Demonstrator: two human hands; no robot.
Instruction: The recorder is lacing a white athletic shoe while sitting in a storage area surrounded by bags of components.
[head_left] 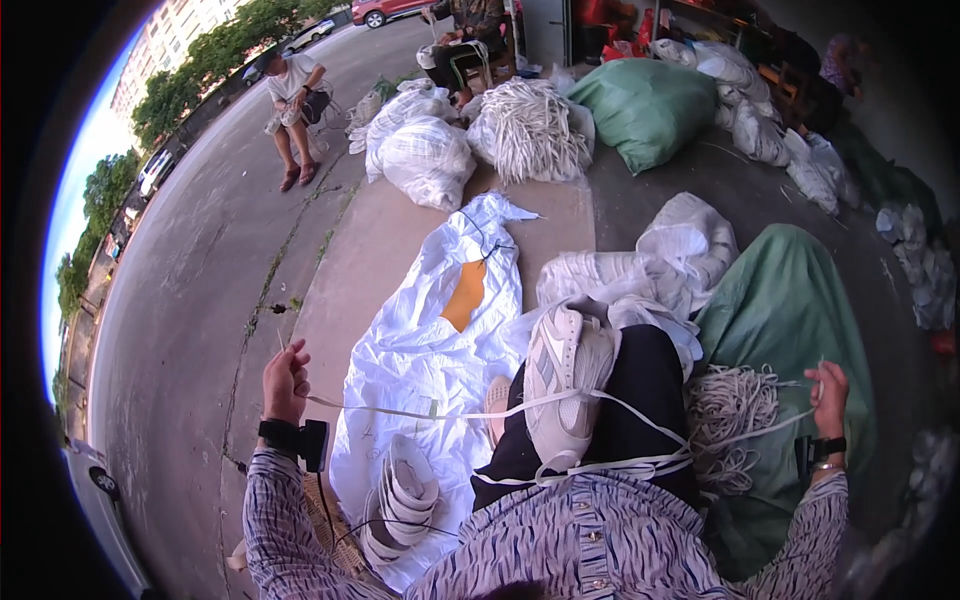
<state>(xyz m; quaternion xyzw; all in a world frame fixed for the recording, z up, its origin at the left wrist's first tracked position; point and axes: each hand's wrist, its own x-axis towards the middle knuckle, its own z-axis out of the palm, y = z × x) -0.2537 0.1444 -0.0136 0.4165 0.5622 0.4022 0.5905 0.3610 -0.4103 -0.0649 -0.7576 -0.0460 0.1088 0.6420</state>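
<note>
A pale beige and white sneaker (566,385) rests on my lap, over dark trousers. My left hand (287,383) is out to the left with its fingers pinched on a flat white shoelace (430,414). From there the lace runs taut to the sneaker, and more lace loops across my lap. Far to the right, my right hand (828,396) is closed on a lace strand that leads back toward my lap. Beside my right thigh, a heap of loose white laces (735,405) lies on a green sack (785,300).
Left of my lap spreads a white woven sack (400,370) with curved white pieces (402,505) stacked on it. White bundles (640,275) lie ahead. Farther off stand stuffed bags (425,160) and a green sack (645,110). Two people sit beyond, one in a white shirt (297,85).
</note>
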